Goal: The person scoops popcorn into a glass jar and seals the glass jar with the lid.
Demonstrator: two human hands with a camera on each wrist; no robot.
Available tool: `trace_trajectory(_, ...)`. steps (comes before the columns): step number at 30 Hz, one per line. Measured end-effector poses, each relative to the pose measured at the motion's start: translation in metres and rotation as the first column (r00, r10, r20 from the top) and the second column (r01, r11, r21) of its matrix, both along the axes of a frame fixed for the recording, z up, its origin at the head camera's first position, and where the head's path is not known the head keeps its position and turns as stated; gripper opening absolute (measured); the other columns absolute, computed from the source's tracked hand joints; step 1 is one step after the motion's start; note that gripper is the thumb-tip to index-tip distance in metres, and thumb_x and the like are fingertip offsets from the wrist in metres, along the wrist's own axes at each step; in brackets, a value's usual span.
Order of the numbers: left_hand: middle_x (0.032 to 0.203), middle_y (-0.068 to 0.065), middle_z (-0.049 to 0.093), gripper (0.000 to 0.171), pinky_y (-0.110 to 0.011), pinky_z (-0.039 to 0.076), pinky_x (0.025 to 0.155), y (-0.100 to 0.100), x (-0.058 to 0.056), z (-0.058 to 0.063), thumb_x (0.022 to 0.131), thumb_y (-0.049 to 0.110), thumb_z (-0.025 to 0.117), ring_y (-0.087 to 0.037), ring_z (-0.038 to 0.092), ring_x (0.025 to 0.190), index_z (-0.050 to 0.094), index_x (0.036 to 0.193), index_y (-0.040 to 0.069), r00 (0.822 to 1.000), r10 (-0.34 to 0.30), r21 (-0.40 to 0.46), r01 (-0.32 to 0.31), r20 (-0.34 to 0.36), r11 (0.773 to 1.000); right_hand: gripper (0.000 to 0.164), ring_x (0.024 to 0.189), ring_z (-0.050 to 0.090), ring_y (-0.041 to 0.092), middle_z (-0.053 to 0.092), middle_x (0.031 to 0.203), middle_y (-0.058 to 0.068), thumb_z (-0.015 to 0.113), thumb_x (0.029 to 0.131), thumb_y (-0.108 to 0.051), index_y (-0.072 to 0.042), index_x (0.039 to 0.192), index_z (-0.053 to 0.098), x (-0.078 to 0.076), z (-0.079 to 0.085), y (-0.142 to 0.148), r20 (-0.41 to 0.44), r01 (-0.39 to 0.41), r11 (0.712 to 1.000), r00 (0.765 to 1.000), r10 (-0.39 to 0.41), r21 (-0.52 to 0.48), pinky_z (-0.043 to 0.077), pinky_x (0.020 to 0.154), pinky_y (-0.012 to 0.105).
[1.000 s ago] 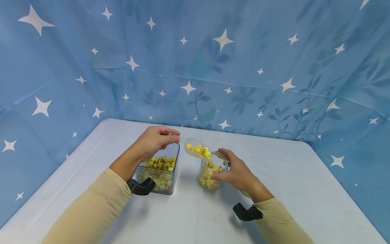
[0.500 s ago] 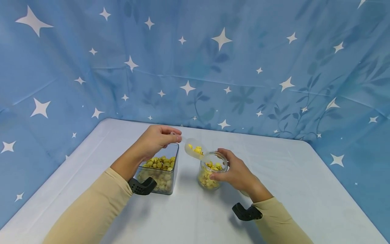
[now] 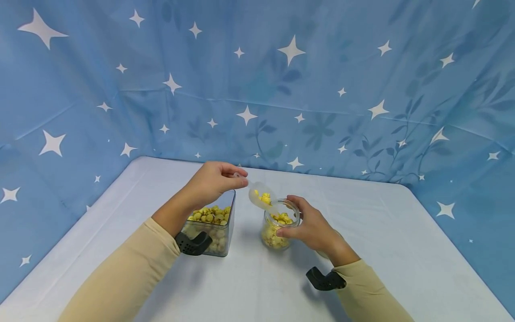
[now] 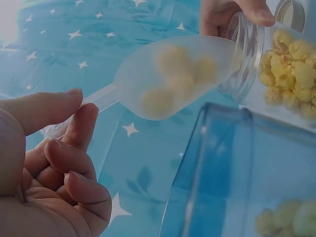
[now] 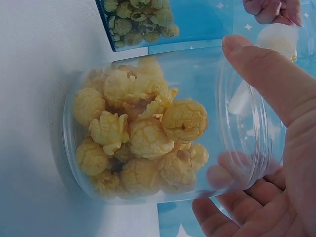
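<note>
My left hand pinches the handle of a translucent white scoop between thumb and fingers. Some yellow popcorn lies in the scoop, whose tip slopes down to the mouth of a clear round jar. My right hand grips that jar near its rim, thumb on the near side and fingers on the far side. Popcorn partly fills the jar, which stands upright on the table. Below my left hand is a clear square container holding more popcorn, partly hidden by the wrist.
A white cloth covers the table. Behind it hangs a blue curtain with white stars. A round lid-like object lies beyond the jar, mostly hidden by my right arm in the head view.
My left hand has moved slightly right and up, tilting the scoop more over the jar. Less popcorn shows in the scoop than a second ago. The right hand and jar stay put.
</note>
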State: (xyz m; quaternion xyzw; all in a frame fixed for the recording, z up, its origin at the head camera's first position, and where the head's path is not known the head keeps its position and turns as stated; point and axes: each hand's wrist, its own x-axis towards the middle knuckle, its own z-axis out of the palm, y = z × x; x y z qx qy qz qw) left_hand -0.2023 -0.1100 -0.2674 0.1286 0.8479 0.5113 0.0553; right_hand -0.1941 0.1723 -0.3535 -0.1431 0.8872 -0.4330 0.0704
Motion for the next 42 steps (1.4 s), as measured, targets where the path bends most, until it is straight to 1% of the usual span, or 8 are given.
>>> trace_trajectory(9, 0.123, -0.004, 0.061, 0.028, -0.045, 0.047, 0.093, 0.003, -0.001, 0.004, 0.092, 0.031, 0.074, -0.024, 0.057, 0.113, 0.074, 0.116, 0.017, 1.0, 0.001, -0.047, -0.001, 0.013, 0.999, 0.1, 0.133, 0.045, 0.04, 0.047, 0.148, 0.011, 0.089, 0.076, -0.034, -0.004, 0.152, 0.033, 0.0, 0.001, 0.0, -0.005, -0.005, 1.0, 1.0, 0.005, 0.0, 0.04, 0.104, 0.057)
trace_trajectory(20, 0.12, -0.005, 0.063, 0.028, -0.045, 0.048, 0.093, 0.003, 0.0, 0.005, 0.093, 0.029, 0.073, -0.025, 0.059, 0.111, 0.074, 0.117, 0.015, 1.0, 0.004, -0.04, -0.004, 0.003, 0.999, 0.098, 0.129, 0.048, 0.039, 0.049, 0.145, 0.014, 0.089, 0.076, -0.032, -0.003, 0.152, 0.034, 0.001, 0.001, 0.0, -0.016, -0.006, 1.0, 1.0, 0.006, -0.003, 0.044, 0.101, 0.054)
trace_trajectory(23, 0.119, -0.006, 0.063, 0.03, -0.046, 0.047, 0.093, -0.001, 0.0, 0.004, 0.094, 0.029, 0.072, -0.025, 0.059, 0.111, 0.073, 0.12, 0.014, 1.0, -0.003, -0.032, 0.003, 0.007, 0.999, 0.099, 0.129, 0.048, 0.039, 0.049, 0.145, 0.013, 0.089, 0.076, -0.032, -0.003, 0.152, 0.034, 0.001, 0.001, 0.0, -0.022, -0.007, 1.0, 1.0, 0.007, 0.0, 0.044, 0.101, 0.053)
trace_trajectory(31, 0.131, -0.009, 0.059, 0.037, -0.05, 0.042, 0.102, -0.02, 0.003, 0.005, 0.094, 0.031, 0.071, -0.029, 0.052, 0.124, 0.07, 0.126, 0.013, 0.999, -0.001, 0.012, 0.001, 0.046, 1.0, 0.099, 0.131, 0.046, 0.041, 0.047, 0.147, 0.012, 0.09, 0.075, -0.033, -0.006, 0.153, 0.034, 0.001, 0.001, 0.0, -0.013, 0.006, 1.0, 1.0, -0.006, 0.006, 0.044, 0.101, 0.053)
trace_trajectory(34, 0.124, -0.009, 0.063, 0.037, -0.047, 0.044, 0.097, -0.029, 0.005, 0.005, 0.095, 0.03, 0.07, -0.03, 0.054, 0.118, 0.069, 0.127, 0.01, 0.999, 0.0, 0.044, -0.002, 0.044, 0.999, 0.099, 0.133, 0.044, 0.042, 0.045, 0.149, 0.012, 0.089, 0.075, -0.035, -0.007, 0.153, 0.034, 0.002, 0.001, 0.0, -0.008, 0.011, 1.0, 1.0, -0.011, 0.007, 0.043, 0.102, 0.054)
trace_trajectory(37, 0.117, -0.008, 0.066, 0.037, -0.042, 0.044, 0.088, -0.038, 0.007, 0.004, 0.096, 0.027, 0.069, -0.029, 0.054, 0.104, 0.068, 0.128, 0.008, 0.999, 0.01, 0.064, -0.012, 0.036, 0.998, 0.1, 0.133, 0.044, 0.043, 0.043, 0.151, 0.012, 0.089, 0.076, -0.035, -0.007, 0.154, 0.033, 0.002, -0.001, 0.0, -0.008, 0.009, 1.0, 1.0, -0.009, -0.004, 0.042, 0.103, 0.055)
trace_trajectory(40, 0.113, -0.006, 0.065, 0.039, -0.039, 0.042, 0.083, -0.045, 0.01, 0.002, 0.097, 0.025, 0.068, -0.025, 0.051, 0.095, 0.066, 0.129, 0.005, 0.999, 0.022, 0.075, -0.024, 0.035, 0.997, 0.101, 0.132, 0.045, 0.043, 0.04, 0.154, 0.01, 0.088, 0.077, -0.036, -0.007, 0.155, 0.031, 0.004, -0.002, 0.001, -0.018, 0.0, 1.0, 1.0, 0.0, -0.016, 0.042, 0.103, 0.054)
trace_trajectory(42, 0.103, -0.004, 0.062, 0.04, -0.036, 0.041, 0.078, -0.051, 0.013, 0.001, 0.097, 0.024, 0.068, -0.022, 0.048, 0.084, 0.065, 0.13, 0.002, 0.999, 0.031, 0.092, -0.034, 0.035, 0.995, 0.102, 0.132, 0.046, 0.042, 0.039, 0.156, 0.009, 0.089, 0.077, -0.036, -0.007, 0.155, 0.03, 0.005, -0.002, 0.002, -0.029, -0.005, 1.0, 1.0, 0.004, -0.024, 0.041, 0.104, 0.053)
